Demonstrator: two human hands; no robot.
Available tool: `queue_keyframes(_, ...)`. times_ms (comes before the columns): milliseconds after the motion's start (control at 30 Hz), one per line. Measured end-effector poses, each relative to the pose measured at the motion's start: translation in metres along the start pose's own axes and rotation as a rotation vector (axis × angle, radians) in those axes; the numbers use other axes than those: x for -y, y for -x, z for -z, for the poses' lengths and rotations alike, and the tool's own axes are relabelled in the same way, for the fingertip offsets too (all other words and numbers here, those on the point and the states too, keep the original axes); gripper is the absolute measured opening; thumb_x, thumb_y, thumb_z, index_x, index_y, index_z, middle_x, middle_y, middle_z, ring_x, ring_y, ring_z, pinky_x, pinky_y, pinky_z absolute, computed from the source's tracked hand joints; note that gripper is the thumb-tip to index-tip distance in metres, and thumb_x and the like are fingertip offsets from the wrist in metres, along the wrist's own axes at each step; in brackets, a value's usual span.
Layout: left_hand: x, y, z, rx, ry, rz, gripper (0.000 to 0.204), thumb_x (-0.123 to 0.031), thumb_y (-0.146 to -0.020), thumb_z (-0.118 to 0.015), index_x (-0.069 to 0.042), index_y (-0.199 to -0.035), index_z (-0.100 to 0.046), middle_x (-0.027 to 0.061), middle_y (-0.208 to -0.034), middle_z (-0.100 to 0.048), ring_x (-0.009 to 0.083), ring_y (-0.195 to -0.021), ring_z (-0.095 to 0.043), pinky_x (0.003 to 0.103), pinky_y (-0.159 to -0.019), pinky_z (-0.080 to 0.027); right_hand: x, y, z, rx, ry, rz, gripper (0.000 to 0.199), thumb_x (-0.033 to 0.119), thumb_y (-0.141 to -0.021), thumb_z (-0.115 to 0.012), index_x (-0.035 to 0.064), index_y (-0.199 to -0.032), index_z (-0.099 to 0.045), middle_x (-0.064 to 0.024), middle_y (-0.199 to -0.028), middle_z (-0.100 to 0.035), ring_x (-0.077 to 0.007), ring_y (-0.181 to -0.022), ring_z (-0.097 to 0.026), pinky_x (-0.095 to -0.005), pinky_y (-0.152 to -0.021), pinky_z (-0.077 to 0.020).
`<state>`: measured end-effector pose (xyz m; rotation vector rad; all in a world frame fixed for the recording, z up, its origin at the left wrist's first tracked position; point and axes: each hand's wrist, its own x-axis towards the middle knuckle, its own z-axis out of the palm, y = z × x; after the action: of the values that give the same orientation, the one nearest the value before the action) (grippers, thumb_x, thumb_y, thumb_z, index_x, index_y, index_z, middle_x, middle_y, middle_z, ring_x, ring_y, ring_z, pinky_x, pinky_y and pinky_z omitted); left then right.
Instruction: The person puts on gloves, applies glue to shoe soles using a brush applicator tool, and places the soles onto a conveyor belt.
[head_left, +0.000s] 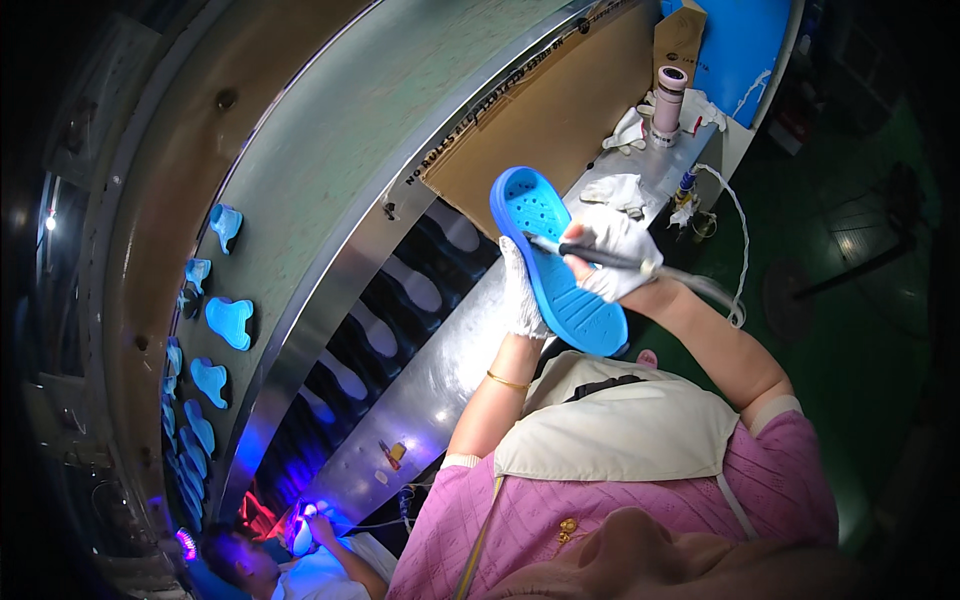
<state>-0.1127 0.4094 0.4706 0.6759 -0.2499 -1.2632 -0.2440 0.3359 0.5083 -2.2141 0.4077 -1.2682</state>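
A blue shoe sole [556, 258] is held up in front of me, its grooved side facing me. My left hand [521, 290], in a white glove, grips the sole along its left edge. My right hand [615, 252], also gloved in white, holds a thin dark pen-like tool [590, 256] with its tip on the sole's middle. A grey hose or cable [700, 287] runs from the tool back past my right wrist.
A conveyor [400, 300] with sole-shaped marks curves past on the left; several blue sole pieces [228, 320] lie on a brown belt beyond it. A cardboard sheet [560, 120], white rags [615, 190] and a pink-white cylinder [668, 100] sit ahead. Another person [300, 560] works under purple light at lower left.
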Motion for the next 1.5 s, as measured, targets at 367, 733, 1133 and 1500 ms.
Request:
queue_keyframes(367, -0.015, -0.010, 0.022, 0.128, 0.062, -0.066, 0.077, -0.068, -0.087, -0.040, -0.007, -0.133, -0.042, 0.0143, -0.122, -0.056, 0.0287, -0.106, -0.058, 0.043, -0.094, -0.048, 0.032, 0.013, 0.001, 0.198, -0.190, -0.043, 0.025, 0.004, -0.069, -0.072, 0.0055, -0.091, -0.060, -0.0083, -0.076, -0.060, -0.0223, -0.070, -0.061, -0.0288, -0.065, -0.0499)
queue_keyframes(733, -0.032, -0.008, 0.012, 0.134, 0.169, -0.071, 0.082, -0.071, -0.083, -0.043, -0.004, -0.131, -0.044, 0.0188, -0.119, -0.057, 0.0366, -0.103, -0.058, 0.051, -0.094, -0.046, 0.032, 0.015, 0.004, 0.289, -0.484, -0.224, 0.014, 0.003, -0.076, -0.071, 0.0048, -0.085, -0.060, -0.0069, -0.078, -0.060, -0.0166, -0.072, -0.060, -0.0279, -0.066, -0.0485)
queue_keyframes(1133, -0.022, 0.012, -0.012, 0.279, 0.117, -0.104, 0.083, -0.071, -0.086, -0.034, -0.012, -0.146, -0.028, 0.0192, -0.142, -0.038, 0.0360, -0.125, -0.045, 0.050, -0.106, -0.035, 0.040, 0.014, 0.010, 0.196, -0.436, -0.164, 0.014, 0.000, -0.079, -0.067, 0.0031, -0.089, -0.058, -0.0053, -0.082, -0.061, -0.0123, -0.074, -0.060, -0.0255, -0.068, -0.0486)
queue_keyframes(1500, -0.028, 0.013, -0.016, 0.347, 0.182, -0.159, 0.087, -0.069, -0.080, -0.047, -0.013, -0.145, -0.031, 0.0173, -0.143, -0.038, 0.0368, -0.131, -0.037, 0.054, -0.111, -0.025, 0.045, 0.034, 0.003, 0.199, -0.587, -0.243, 0.012, -0.003, -0.079, -0.066, 0.0017, -0.089, -0.061, -0.0076, -0.082, -0.064, -0.0132, -0.073, -0.063, -0.0246, -0.070, -0.0503)
